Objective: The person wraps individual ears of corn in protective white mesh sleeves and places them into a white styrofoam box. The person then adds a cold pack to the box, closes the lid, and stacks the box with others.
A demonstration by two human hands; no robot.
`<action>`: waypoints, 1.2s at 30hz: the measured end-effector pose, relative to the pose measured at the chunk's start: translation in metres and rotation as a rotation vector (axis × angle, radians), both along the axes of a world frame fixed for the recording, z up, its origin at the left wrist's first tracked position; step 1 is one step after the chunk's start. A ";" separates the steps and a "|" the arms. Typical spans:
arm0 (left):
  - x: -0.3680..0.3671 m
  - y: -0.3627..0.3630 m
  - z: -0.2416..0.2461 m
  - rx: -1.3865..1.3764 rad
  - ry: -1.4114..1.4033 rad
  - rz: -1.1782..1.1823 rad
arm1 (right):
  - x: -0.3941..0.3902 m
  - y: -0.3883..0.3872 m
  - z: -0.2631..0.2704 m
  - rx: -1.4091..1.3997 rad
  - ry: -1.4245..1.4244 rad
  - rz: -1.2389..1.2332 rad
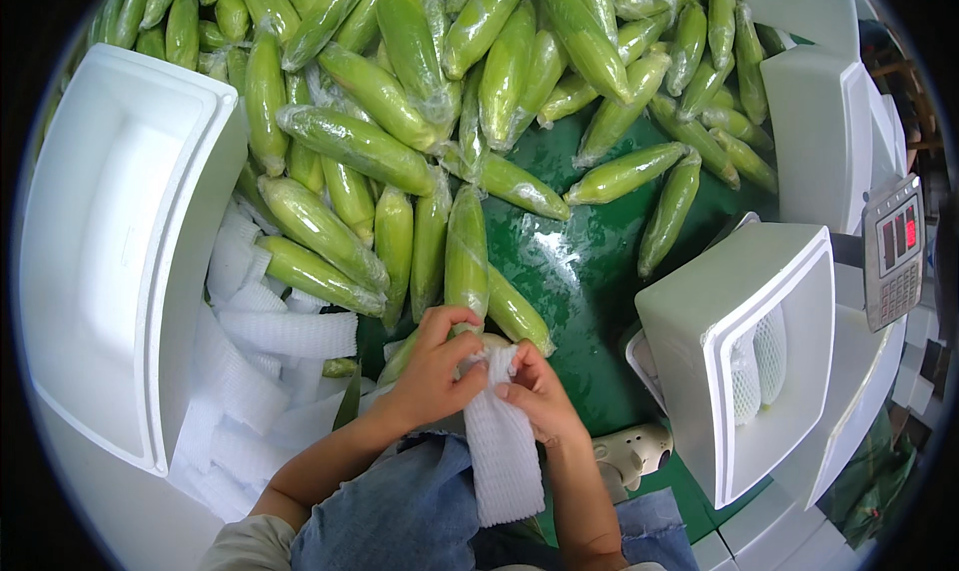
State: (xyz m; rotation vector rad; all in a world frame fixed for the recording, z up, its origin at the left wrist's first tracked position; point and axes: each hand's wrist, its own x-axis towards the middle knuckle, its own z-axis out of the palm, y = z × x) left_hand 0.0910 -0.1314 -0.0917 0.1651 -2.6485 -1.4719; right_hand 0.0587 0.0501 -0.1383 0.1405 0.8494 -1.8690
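My left hand (442, 369) grips the upper end of a white foam mesh sleeve (506, 451), and my right hand (541, 399) pinches the same end from the other side. The sleeve hangs flat over my denim-covered lap. Directly beyond my fingers lies a green ear of corn in its husk, wrapped in clear film (466, 252); its near end is partly behind my left hand, and whether it meets the sleeve is hard to tell. Another wrapped ear (517, 309) lies just to its right. Several more foam sleeves (288, 334) are heaped left of my left forearm.
A large pile of wrapped corn (412, 46) covers the far side of the wet green surface (554, 271). An empty white foam box (153, 271) stands left. At right, a tilted foam box (719, 294) holds sleeved ears (757, 369), near a digital scale display (891, 249).
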 end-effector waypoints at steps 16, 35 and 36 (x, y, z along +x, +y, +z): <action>0.027 -0.018 0.010 1.216 -0.928 -0.249 | -0.003 -0.004 0.010 -0.169 -0.519 -0.261; -0.063 -0.023 -0.086 0.440 -0.282 0.103 | -0.057 -0.064 -0.008 0.681 0.470 -0.501; -0.077 -0.022 -0.101 0.338 -0.251 0.064 | -0.065 -0.066 -0.037 0.728 0.512 -0.590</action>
